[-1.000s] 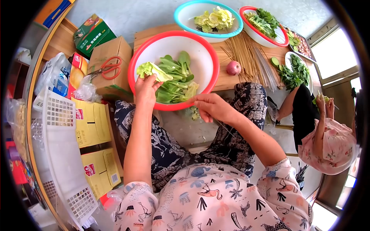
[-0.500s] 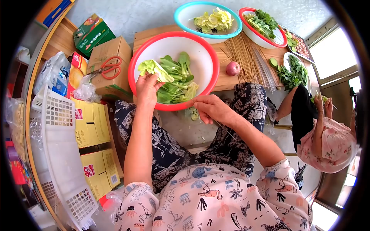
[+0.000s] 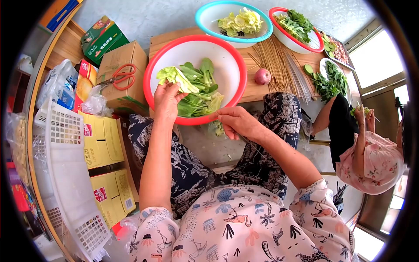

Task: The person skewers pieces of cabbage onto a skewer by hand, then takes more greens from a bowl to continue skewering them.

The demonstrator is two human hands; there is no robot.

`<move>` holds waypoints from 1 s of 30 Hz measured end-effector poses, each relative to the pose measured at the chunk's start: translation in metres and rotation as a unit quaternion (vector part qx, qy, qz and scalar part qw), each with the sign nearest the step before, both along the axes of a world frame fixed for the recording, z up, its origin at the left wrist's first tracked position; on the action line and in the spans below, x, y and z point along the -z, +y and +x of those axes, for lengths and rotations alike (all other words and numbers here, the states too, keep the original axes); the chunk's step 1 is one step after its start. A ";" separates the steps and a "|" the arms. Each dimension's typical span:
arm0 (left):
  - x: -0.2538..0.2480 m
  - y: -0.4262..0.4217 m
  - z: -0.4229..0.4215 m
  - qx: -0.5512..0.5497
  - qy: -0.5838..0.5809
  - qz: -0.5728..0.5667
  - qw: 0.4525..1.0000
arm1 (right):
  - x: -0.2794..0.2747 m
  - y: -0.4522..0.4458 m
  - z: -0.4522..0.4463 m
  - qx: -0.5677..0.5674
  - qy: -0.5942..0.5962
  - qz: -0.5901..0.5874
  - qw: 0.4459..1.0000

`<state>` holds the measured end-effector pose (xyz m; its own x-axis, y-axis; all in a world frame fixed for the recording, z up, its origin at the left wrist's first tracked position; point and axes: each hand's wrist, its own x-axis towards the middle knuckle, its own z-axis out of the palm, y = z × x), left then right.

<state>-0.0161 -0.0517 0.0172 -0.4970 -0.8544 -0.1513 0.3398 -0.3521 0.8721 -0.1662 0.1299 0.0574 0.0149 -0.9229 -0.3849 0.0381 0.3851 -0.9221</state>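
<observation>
Over the left side of a white bowl with a red rim (image 3: 231, 59), my left hand (image 3: 167, 101) pinches a pale green cabbage leaf (image 3: 176, 78). Green leafy vegetables (image 3: 196, 94) lie in the bowl below and beside it. My right hand (image 3: 239, 122), its fingers closed, is at the bowl's lower right rim and holds a thin skewer (image 3: 258, 149). The skewer runs down and right under my wrist; its front end near the leaves is hard to make out.
Thin sticks (image 3: 279, 61) and an onion (image 3: 262, 77) lie right of the bowl. Behind are a blue-rimmed bowl (image 3: 209, 27) and another red-rimmed bowl (image 3: 301, 47). Red-handled scissors (image 3: 124, 77) rest on a carton (image 3: 131, 54). A co-worker (image 3: 371, 159) sits at the right.
The leaf in my left hand has tilted and shifted slightly. My right hand has moved a little left and stays closed. The whole view has shifted slightly.
</observation>
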 end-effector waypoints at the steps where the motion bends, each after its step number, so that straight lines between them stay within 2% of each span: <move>1: 0.000 0.000 0.000 0.000 0.000 0.000 1.000 | 0.000 0.000 0.000 0.000 -0.002 0.000 1.000; 13: 0.002 0.003 0.000 0.021 0.003 0.021 1.000 | -0.001 -0.001 0.003 0.009 -0.005 0.010 1.000; 18: 0.009 -0.003 0.002 0.045 0.048 0.074 0.995 | 0.011 -0.002 0.003 0.001 -0.011 -0.003 1.000; 30: 0.002 0.001 0.004 0.060 0.018 0.048 0.997 | 0.026 -0.003 0.002 0.012 -0.014 -0.003 1.000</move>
<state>-0.0121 -0.0508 0.0155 -0.6008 -0.7713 -0.2101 0.3203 -0.4730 0.8208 -0.1646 0.1268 0.0315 0.0036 -0.9256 -0.3784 0.0729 0.3777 -0.9231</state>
